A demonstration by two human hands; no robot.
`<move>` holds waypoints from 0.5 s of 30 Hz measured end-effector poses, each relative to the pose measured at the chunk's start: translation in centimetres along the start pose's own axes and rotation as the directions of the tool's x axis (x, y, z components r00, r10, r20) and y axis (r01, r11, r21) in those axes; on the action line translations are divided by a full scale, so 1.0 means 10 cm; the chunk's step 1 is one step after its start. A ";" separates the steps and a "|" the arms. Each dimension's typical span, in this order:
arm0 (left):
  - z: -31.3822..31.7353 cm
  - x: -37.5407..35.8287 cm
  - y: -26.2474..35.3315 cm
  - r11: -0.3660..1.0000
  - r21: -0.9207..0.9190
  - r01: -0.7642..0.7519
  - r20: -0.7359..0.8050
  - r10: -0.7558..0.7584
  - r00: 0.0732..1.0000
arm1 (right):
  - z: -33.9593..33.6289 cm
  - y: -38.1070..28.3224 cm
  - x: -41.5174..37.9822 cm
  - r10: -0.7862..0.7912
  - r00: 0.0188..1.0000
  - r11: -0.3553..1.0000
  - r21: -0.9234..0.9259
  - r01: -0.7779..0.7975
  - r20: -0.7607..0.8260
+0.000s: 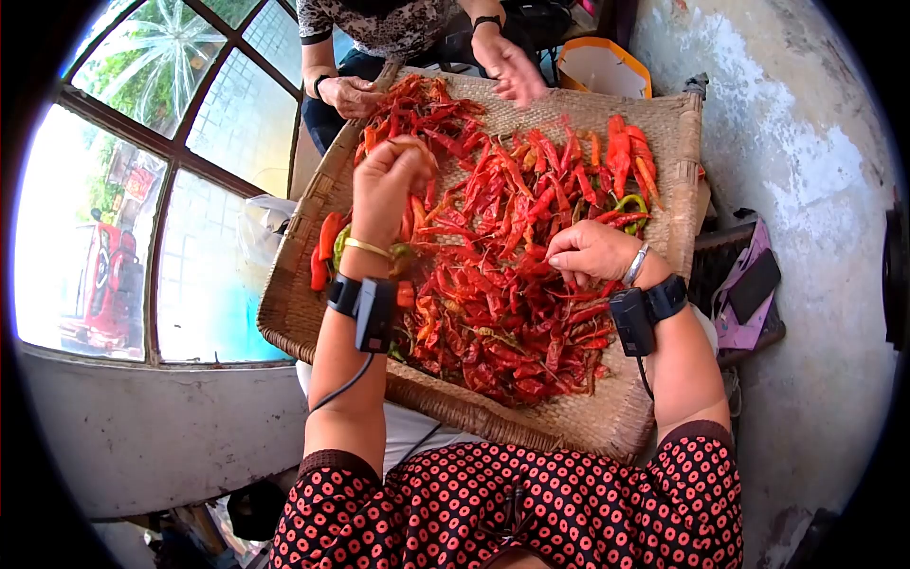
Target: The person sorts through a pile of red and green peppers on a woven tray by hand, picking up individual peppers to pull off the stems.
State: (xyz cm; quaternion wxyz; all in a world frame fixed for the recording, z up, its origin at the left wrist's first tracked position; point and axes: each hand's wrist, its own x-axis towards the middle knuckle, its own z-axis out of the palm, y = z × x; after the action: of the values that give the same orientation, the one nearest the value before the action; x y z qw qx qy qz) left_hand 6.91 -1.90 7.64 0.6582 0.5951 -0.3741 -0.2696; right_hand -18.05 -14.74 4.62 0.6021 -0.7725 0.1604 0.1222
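A woven tray holds a wide heap of red chili peppers. My left hand is raised over the upper left of the heap, its fingers curled closed; a small orange-brown thing shows at the fingertips, too unclear to name. Over the right side of the heap, my right hand has thumb and fingers pinched together just above the peppers, and what they hold, if anything, is hidden. Green peppers lie beyond my right hand. Larger red peppers sit at the tray's upper right.
Across the tray sits another person, one hand at the tray's far left corner, the other over its far edge. An orange-rimmed container stands behind. A window is at left, a wall at right.
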 end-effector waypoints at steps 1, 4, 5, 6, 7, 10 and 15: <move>-0.01 0.06 0.01 0.998 -0.018 -0.064 -0.065 0.063 0.996 | 0.01 0.00 0.00 -0.001 1.000 1.000 0.002 0.001 0.002; -0.06 0.12 -0.39 0.940 0.296 -0.167 -0.141 0.216 0.966 | 0.02 0.00 0.02 -0.049 0.999 0.992 0.120 0.048 0.008; -0.09 0.13 -0.53 0.822 0.527 -0.214 -0.096 0.308 0.947 | 0.01 0.01 0.02 -0.068 0.998 0.985 0.162 0.067 0.001; 0.14 -0.08 -0.20 0.930 0.366 0.017 0.083 -0.051 0.995 | 0.00 0.03 0.03 -0.085 0.996 0.976 0.203 0.085 -0.008; 0.26 -0.21 -0.25 0.975 0.217 0.057 0.191 -0.099 0.977 | -0.01 0.03 0.03 -0.082 0.997 0.975 0.206 0.083 -0.010; 0.46 -0.43 -0.29 0.950 0.304 0.069 0.546 -0.233 0.805 | 0.00 0.04 0.03 -0.117 0.992 0.968 0.216 0.126 -0.050; 0.47 -0.49 -0.21 0.914 0.378 0.149 0.669 -0.381 0.638 | -0.03 0.08 0.05 -0.120 0.983 0.968 0.205 0.147 -0.141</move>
State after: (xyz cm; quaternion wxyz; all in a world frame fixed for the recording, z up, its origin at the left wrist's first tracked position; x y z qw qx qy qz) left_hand 0.45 -1.00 4.78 0.3121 0.5752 -0.5477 -0.5212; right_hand -17.88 -15.26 3.81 0.6773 -0.7183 0.1584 0.0135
